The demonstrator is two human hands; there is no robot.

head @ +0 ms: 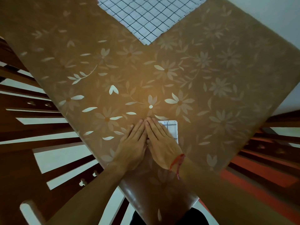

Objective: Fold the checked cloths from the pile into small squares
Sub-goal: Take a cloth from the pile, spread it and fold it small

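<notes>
- Hands first: the left hand (132, 143) and the right hand (162, 142) lie flat and close together, edges touching, fingers straight, gripping nothing
- Both palms press down on a small folded white cloth with dark check lines (172, 131); only its far right corner shows past the right hand, and it sits near the near corner of the bench
- Step in hand, as I judge it: flattening the last fold so the square keeps its creases
- Next move likely calls for lifting both hands, setting this square aside, then reaching well across the bench for a fresh piece
- A thin red thread band (177, 161) circles the right wrist
- The bench (219, 75) wears a brown glossy cover printed with pale flowers and leaves
- The pile of unfolded white checked cloths (146, 18) lies flat at the far edge, well apart from the hands, partly cut off by the frame
- Nothing lies between the hands and the pile; the long reach is the only hindrance
- Dark wooden slatted chairs (24, 114) stand along the bench sides
</notes>
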